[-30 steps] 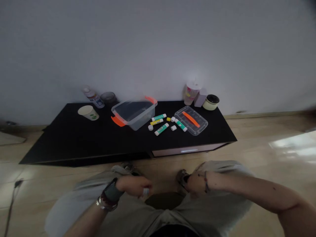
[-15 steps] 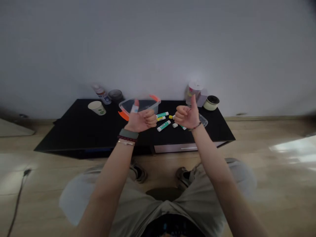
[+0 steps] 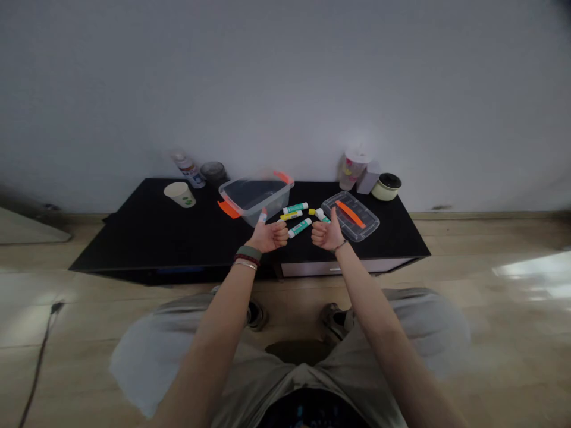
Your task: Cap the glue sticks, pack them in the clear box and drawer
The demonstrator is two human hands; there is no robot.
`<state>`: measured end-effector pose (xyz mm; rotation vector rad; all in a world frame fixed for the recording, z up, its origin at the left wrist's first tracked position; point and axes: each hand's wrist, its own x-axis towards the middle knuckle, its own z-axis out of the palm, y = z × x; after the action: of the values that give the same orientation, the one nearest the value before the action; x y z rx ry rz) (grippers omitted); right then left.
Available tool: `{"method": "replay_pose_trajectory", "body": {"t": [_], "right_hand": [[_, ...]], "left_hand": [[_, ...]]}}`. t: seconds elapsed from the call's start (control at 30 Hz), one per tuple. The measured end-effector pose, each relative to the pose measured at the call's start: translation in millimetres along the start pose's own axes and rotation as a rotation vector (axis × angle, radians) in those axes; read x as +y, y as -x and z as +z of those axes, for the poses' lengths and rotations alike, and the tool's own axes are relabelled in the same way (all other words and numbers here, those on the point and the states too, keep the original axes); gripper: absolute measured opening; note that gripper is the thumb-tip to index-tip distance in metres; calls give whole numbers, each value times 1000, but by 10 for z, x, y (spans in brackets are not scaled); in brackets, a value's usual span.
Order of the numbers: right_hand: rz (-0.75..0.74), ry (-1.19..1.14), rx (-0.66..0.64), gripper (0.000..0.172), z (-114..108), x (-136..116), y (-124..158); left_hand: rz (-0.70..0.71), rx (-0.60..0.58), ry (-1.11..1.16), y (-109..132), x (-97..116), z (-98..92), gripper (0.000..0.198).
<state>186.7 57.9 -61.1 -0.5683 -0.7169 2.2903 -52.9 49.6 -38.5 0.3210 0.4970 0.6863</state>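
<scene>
A low black tabletop (image 3: pixel 134 249) stands against a grey wall (image 3: pixel 285 89), and both hands are held up over its front edge, gripping nothing. The left hand (image 3: pixel 267 236) and the right hand (image 3: pixel 328 233) are fists, with fingers curled together and thumbs up. Between them, toward the back, lie glue sticks (image 3: pixel 300 226). The left thumb is just in front of a clear plastic box (image 3: pixel 254 196) with orange handles, and the right hand is near a clear lid (image 3: pixel 350 216). A paper cup (image 3: pixel 181 194) stands at the back left.

No legible text anywhere; labels on glue stick (image 3: pixel 300 227), paper cup (image 3: pixel 180 194), bottle (image 3: pixel 190 170) too small to read.
</scene>
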Motion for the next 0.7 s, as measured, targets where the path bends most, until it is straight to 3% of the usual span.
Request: {"method": "replay_pose_trajectory", "body": {"t": [0.33, 0.47, 0.57, 0.63, 0.7], "right_hand": [[28, 53, 14, 75, -43, 56, 24], [20, 203, 85, 75, -28, 24, -4], [-84, 511, 401, 71, -80, -60, 0], [-193, 883, 720, 63, -157, -149, 48], [-225, 1325, 948, 45, -245, -244, 131]], "left_hand": [[-19, -12, 1, -34, -58, -2, 68], [-1, -1, -16, -26, -55, -21, 68], [59, 50, -47, 38, -63, -57, 65], [104, 97, -80, 135, -73, -93, 62], [129, 130, -113, 268, -85, -134, 58]]}}
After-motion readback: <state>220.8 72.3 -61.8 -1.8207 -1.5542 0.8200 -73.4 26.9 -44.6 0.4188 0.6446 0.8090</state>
